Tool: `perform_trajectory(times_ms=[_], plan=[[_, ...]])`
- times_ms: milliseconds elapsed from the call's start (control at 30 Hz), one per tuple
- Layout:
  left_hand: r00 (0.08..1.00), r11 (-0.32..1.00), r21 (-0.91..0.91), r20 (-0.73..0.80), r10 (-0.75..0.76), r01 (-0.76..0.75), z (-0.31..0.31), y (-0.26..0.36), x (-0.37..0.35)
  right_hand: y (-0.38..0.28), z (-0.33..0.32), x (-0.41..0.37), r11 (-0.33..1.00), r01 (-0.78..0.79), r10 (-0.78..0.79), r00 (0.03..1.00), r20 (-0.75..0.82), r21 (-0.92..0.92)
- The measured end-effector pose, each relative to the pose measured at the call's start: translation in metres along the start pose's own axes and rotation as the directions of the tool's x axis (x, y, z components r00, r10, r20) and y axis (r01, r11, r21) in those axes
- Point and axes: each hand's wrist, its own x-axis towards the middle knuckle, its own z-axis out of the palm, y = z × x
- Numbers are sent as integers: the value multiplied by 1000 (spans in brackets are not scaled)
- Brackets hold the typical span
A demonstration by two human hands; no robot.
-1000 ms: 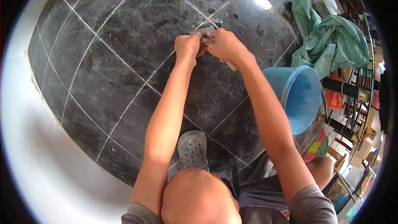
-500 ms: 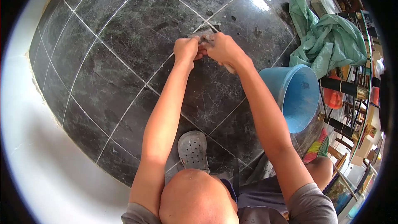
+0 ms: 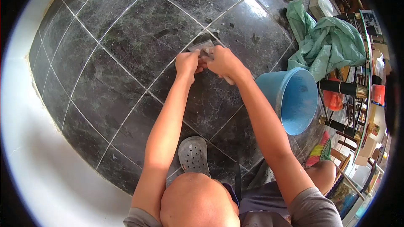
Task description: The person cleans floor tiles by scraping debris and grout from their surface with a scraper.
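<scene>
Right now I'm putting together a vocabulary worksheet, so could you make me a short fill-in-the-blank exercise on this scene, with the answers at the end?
The left hand and the right hand are close together above a floor of dark ____. The bucket beside the right forearm is ____ in colour. The crumpled sheet beyond it is ____ in colour. The grey shoe below the hands is dotted with small round ____.

Missing words: tiles; blue; green; holes.
</scene>
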Motion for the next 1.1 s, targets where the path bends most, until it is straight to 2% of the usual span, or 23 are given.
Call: perform_trajectory(times_ms=[167, 233, 300, 400, 467, 533, 567, 633, 700, 733, 800, 867, 933, 1033, 1100], plan=[[999, 999, -27, -22, 40, -41, -2, -1, 1, -11, -5, 1, 999, -40, 40, 997, 73, 0], [996, 993, -83, -43, 75, -79, -1, 2, 5, -12, -7, 5, 1000, 8, -7, 997, 72, -16], [997, 985, -155, 16, 75, -72, -5, -8, 2, -9, -2, -4, 998, 69, -69, 997, 45, -7], [991, 971, -236, 120, 60, -30, -12, -18, -26, -8, 5, -41, 998, 65, -65, 998, 18, 22], [977, 959, -284, 205, 62, -1, -21, -14, -50, -31, -17, -90, 999, -36, 37, 997, 73, -16], [972, 969, -246, 224, 71, -14, -32, -12, -56, -19, -33, -130, 991, 97, -92, 994, -54, 90], [971, 974, -226, 228, 75, -22, -39, -10, -56, -22, -51, -154, 975, 86, -62, 991, -118, 206], [978, 974, -228, 205, 42, 6, -53, -19, -48, -1, -82, -184, 787, 95, 56, 973, -224, 609], [985, 963, -268, 171, 7, 40, -61, -28, -46, 35, -112, -203, 763, 104, 131, 942, -310, 638], [991, 952, -304, 133, 5, 36, -62, -31, -50, 56, -122, -206, 803, 39, 173, 940, -295, 595], [992, 949, -310, 126, -19, 58, -69, -39, -49, 96, -127, -196, 851, -241, 347, 925, -155, 467], [993, 950, -304, 113, -30, 63, -73, -41, -53, 127, -113, -173, 861, -393, 447, 887, -112, 322], [996, 963, -264, 78, -38, 57, -78, -40, -61, 154, -97, -147, 871, -462, 480, 872, -92, 167], [997, 980, -197, 78, -15, 30, -86, -39, -71, 166, -82, -128, 903, -428, 427, 903, -50, -27], [998, 982, -189, 67, 9, 4, -92, -40, -73, 180, -70, -119, 958, -267, 264, 963, -44, -104]])
